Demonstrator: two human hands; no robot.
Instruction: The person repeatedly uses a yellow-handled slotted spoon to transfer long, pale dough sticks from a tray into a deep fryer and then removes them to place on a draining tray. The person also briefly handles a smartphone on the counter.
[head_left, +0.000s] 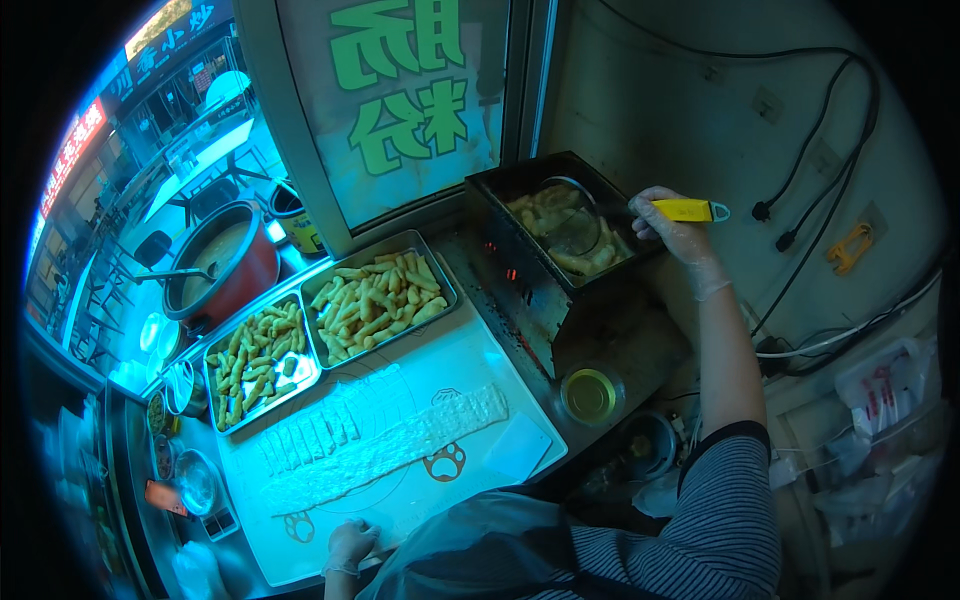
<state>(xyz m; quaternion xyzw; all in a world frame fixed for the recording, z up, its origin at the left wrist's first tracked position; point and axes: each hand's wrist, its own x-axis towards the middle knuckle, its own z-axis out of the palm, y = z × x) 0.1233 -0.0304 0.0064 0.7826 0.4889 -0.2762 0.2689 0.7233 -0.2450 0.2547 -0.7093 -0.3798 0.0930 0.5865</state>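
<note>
My right hand (667, 217), in a clear glove, grips the yellow handle (690, 211) of a round skimmer. Its wire hoop (595, 196) reaches into a dark metal deep fryer (517, 244), over pale dough sticks (551, 206) in the oil. At the mat's near edge rests my left hand (352, 544), also gloved, fingers curled; whether it holds anything is hidden. Beyond it, a long flat strip of dough (390, 450) lies across the white pastry mat (480, 352). Several short cut dough strips (307, 439) lie alongside. A flat white scraper (517, 448) is at the mat's right.
Two metal trays (321, 367) of fried dough sticks border the mat. Beyond stands a red pot (251, 274) with a ladle (180, 274). A bowl of yellow liquid (589, 396) sits below the fryer. Left are a scale (220, 523) and a phone (165, 496). Cables (847, 157) hang right.
</note>
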